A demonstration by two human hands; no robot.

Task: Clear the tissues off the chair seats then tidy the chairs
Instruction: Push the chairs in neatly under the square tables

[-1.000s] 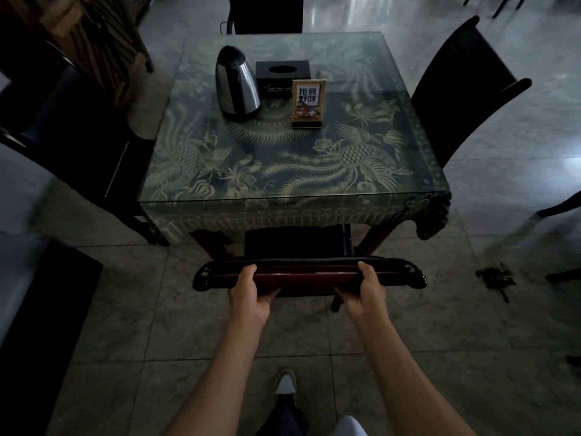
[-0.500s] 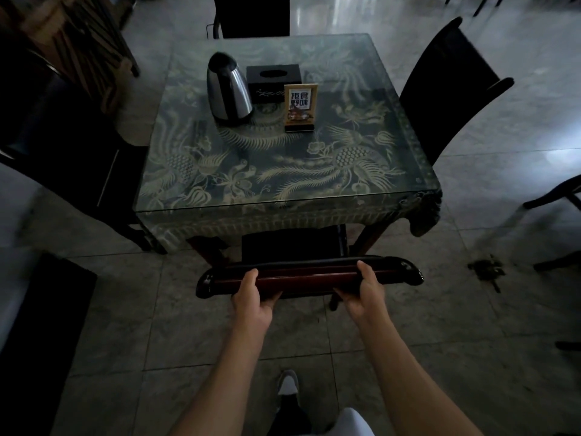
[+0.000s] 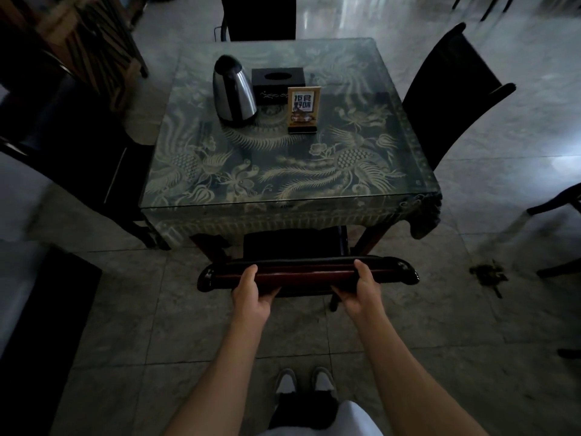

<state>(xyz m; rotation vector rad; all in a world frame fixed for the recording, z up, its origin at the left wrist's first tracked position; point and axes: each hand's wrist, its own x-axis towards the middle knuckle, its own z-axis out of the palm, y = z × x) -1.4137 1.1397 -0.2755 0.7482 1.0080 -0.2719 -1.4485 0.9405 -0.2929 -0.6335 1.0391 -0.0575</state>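
Note:
A dark wooden chair [image 3: 309, 272] stands in front of me, its black seat tucked partly under the near edge of the glass-topped table [image 3: 283, 196]. My left hand [image 3: 251, 292] grips the left part of its top rail and my right hand [image 3: 358, 291] grips the right part. No tissue shows on the visible part of the seat. Another black chair [image 3: 452, 89] stands at the table's right side, one [image 3: 63, 130] at its left, and one [image 3: 261, 17] at the far side.
On the table stand a steel kettle [image 3: 234, 92], a black tissue box [image 3: 278, 84] and a small sign card [image 3: 303, 110]. A dark scrap of debris [image 3: 487, 275] lies on the tiled floor to the right. Further chair legs [image 3: 556, 209] show at the right edge.
The chair sits a little further under the table, and both hands have kept their grip on the rail. My view has shifted slightly back and down.

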